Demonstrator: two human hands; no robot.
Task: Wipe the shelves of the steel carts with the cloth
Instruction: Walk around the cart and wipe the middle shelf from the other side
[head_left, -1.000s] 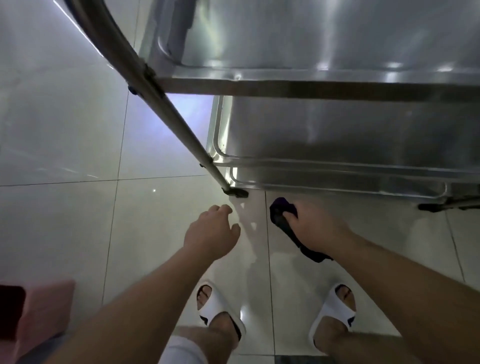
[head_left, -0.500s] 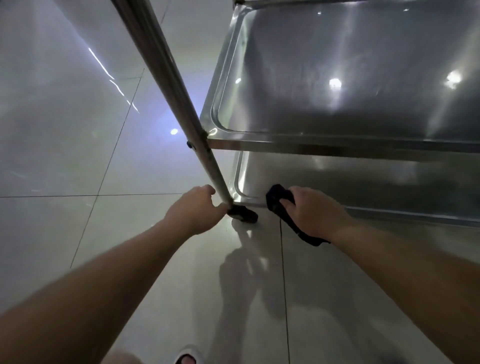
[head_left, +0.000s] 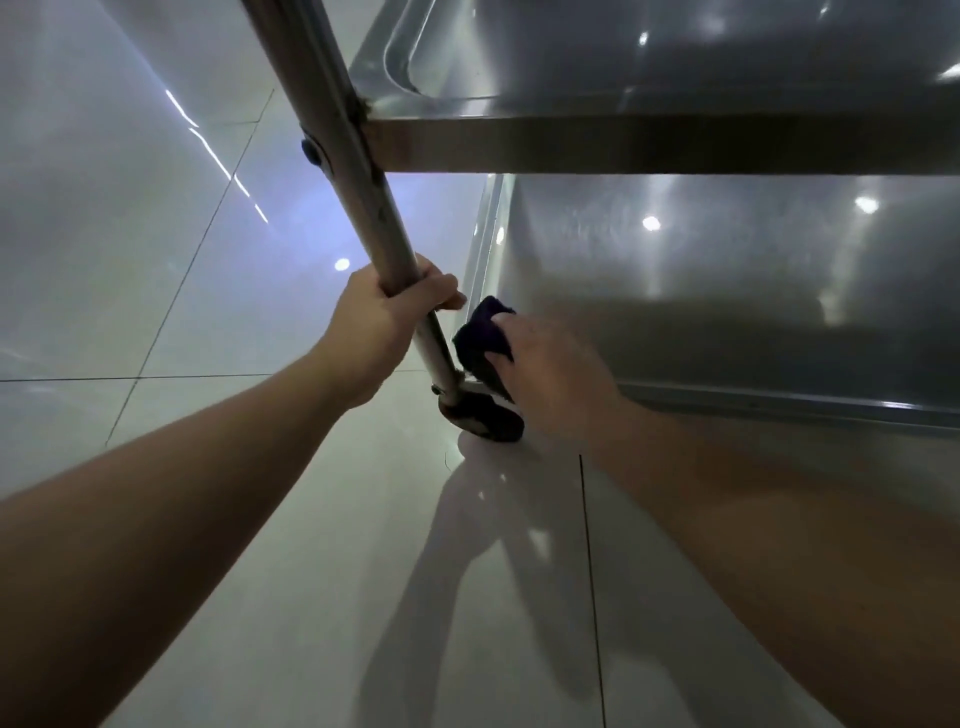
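Glossy pale floor tiles (head_left: 156, 291) lie under a steel cart. Left hand (head_left: 387, 317) fingers curl around the cart's leg (head_left: 363, 187). Right hand (head_left: 550, 374) fingers pinch a dark cloth (head_left: 480, 332) at the bottom shelf's (head_left: 727, 312) near left corner, above the wheel (head_left: 488, 415).

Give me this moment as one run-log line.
left hand: grips cart leg | right hand: holds dark cloth at bottom shelf corner | phase: wiping bottom shelf
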